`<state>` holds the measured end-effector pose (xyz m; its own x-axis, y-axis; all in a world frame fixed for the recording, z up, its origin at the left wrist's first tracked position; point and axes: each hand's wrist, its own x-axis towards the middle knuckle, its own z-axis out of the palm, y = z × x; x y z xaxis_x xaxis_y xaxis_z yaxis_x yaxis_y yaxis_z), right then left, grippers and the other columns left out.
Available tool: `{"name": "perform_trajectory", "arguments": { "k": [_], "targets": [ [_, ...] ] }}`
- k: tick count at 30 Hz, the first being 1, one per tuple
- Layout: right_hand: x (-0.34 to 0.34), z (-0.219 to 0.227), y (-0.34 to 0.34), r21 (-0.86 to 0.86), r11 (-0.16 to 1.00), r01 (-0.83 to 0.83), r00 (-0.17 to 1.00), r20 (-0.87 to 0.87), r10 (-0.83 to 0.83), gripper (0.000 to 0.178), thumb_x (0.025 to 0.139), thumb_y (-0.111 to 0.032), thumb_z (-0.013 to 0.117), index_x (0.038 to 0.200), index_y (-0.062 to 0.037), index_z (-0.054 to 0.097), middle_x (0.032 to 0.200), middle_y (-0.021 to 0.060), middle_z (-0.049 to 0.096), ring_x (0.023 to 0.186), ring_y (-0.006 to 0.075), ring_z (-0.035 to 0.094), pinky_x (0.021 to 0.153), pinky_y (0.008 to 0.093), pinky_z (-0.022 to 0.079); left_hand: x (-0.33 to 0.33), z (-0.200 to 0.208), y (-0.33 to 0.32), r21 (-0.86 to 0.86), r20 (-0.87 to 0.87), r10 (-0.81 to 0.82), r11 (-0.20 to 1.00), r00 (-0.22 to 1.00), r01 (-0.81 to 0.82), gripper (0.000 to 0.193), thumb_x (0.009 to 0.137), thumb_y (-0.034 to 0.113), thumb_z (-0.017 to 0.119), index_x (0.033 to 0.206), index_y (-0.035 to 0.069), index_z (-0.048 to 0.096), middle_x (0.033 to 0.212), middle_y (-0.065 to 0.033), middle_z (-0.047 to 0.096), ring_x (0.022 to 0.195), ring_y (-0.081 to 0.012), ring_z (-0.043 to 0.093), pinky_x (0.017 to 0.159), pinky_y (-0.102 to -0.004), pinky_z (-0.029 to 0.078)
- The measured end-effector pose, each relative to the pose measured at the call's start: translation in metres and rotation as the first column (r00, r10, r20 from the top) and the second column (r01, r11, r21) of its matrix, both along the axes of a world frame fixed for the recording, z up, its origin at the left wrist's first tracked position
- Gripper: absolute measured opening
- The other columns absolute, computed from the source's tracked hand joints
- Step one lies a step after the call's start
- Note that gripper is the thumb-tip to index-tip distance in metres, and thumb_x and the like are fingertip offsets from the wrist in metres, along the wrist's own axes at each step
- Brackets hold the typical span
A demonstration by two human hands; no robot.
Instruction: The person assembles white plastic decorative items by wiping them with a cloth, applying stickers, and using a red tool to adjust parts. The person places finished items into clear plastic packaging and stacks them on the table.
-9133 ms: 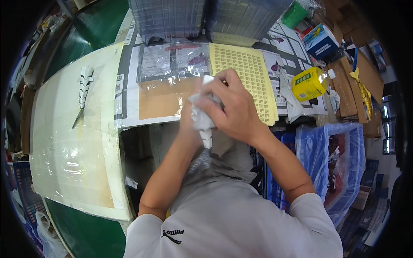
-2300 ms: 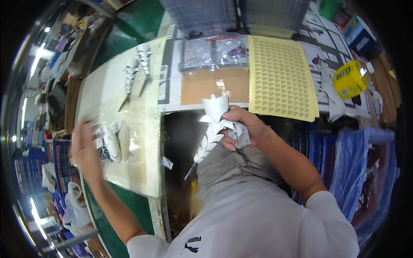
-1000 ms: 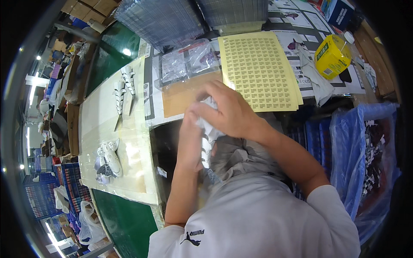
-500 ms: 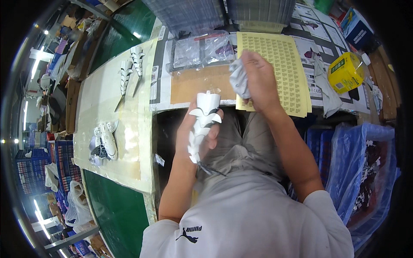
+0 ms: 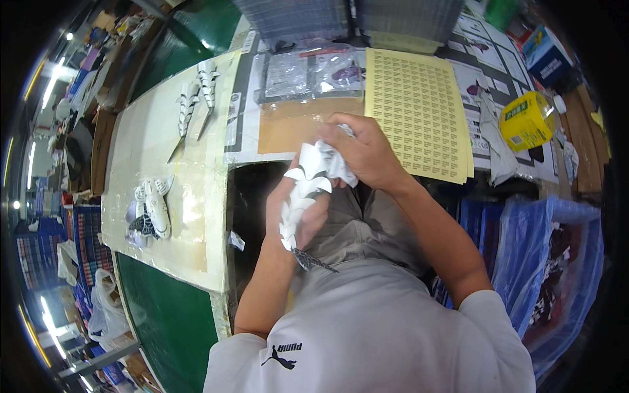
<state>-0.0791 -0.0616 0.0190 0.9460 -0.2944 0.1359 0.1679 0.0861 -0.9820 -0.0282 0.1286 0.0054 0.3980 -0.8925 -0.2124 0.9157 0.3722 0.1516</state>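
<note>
My left hand [image 5: 313, 219] is wrapped round a white jointed toy tail [image 5: 300, 202], made of overlapping segments with side fins and a dark patterned tip that points toward my lap. In my right hand [image 5: 368, 147] is a crumpled pale cloth [image 5: 339, 164], pressed against the wide upper end of the tail. Fingers and cloth partly hide that end. Two similar white and black tail pieces [image 5: 186, 111] lie on the cream board to my left. Nearer on the same board sits a small group of white toy parts [image 5: 153, 208] with a dark netted piece.
Yellow label sheets [image 5: 419, 111] lie right of a brown cardboard piece [image 5: 308, 118] and clear plastic wrapping [image 5: 308, 75]. Clear trays [image 5: 295, 23] are stacked behind. A yellow bottle [image 5: 526, 121] and grey rag [image 5: 498, 144] are at the right. A blue plastic-lined crate [image 5: 517, 262] stands beside me.
My right hand has come down and left, bringing the cloth from beside the tail onto its upper end. My left hand keeps its hold on the tail, shifted slightly.
</note>
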Motion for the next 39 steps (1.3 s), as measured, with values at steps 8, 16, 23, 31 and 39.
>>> {"name": "perform_trajectory", "arguments": {
  "k": [8, 16, 23, 31, 39],
  "targets": [
    [-0.013, -0.003, 0.018, -0.113, 0.990, 0.090, 0.995, 0.051, -0.085, 0.023, 0.101, -0.018, 0.074, 0.109, 0.0034, 0.075, 0.095, 0.0063, 0.076, 0.086, 0.0096, 0.069, 0.075, 0.0262, 0.055, 0.004, 0.014, 0.001, 0.205, 0.286, -0.023, 0.978, 0.958, -0.037, 0.055, 0.106, 0.026, 0.046, 0.159, 0.014, 0.038, 0.096, -0.0117, 0.061, 0.047, -0.0168, 0.049, 0.038, -0.0278, 0.035],
    [0.012, 0.011, -0.004, 0.395, 0.883, 0.252, 0.957, -0.239, -0.166, 0.031, 0.113, -0.026, 0.052, 0.116, 0.0019, 0.066, 0.080, 0.0040, 0.069, 0.075, 0.0119, 0.070, 0.069, 0.0276, 0.059, 0.006, 0.003, 0.002, -0.023, 0.100, 0.007, 1.000, 0.995, -0.005, 0.054, 0.108, 0.027, 0.048, 0.160, 0.015, 0.040, 0.121, -0.0227, 0.061, 0.063, -0.0221, 0.059, 0.048, -0.0292, 0.046],
    [-0.015, 0.009, -0.006, 0.305, 0.942, 0.141, 0.990, -0.021, -0.141, 0.021, 0.113, -0.022, 0.052, 0.117, -0.0029, 0.062, 0.097, 0.0025, 0.069, 0.089, 0.0075, 0.067, 0.080, 0.0244, 0.055, 0.015, 0.004, 0.000, 0.006, 0.230, 0.065, 0.998, 0.971, -0.069, 0.052, 0.112, 0.028, 0.039, 0.161, 0.014, 0.040, 0.114, -0.0176, 0.065, 0.074, -0.0251, 0.062, 0.055, -0.0341, 0.050],
    [-0.008, 0.005, 0.022, -0.214, 0.969, 0.123, 0.992, 0.038, -0.118, 0.032, 0.098, -0.025, 0.078, 0.114, -0.0004, 0.066, 0.099, 0.0121, 0.075, 0.090, 0.0162, 0.071, 0.078, 0.0292, 0.056, 0.014, 0.015, -0.003, 0.161, 0.359, 0.058, 0.979, 0.932, -0.123, 0.064, 0.105, 0.030, 0.047, 0.164, 0.012, 0.031, 0.104, -0.0132, 0.064, 0.049, -0.0172, 0.051, 0.040, -0.0276, 0.037],
    [-0.001, -0.011, 0.029, -0.252, 0.947, 0.200, 0.980, 0.031, -0.199, 0.028, 0.106, -0.026, 0.065, 0.100, 0.0019, 0.066, 0.079, 0.0147, 0.071, 0.071, 0.0237, 0.071, 0.064, 0.0349, 0.052, 0.014, 0.007, -0.003, 0.209, 0.363, 0.079, 0.964, 0.928, -0.164, 0.065, 0.103, 0.028, 0.053, 0.163, 0.008, 0.038, 0.122, -0.0120, 0.067, 0.074, -0.0161, 0.065, 0.054, -0.0259, 0.050]
  ]
}}
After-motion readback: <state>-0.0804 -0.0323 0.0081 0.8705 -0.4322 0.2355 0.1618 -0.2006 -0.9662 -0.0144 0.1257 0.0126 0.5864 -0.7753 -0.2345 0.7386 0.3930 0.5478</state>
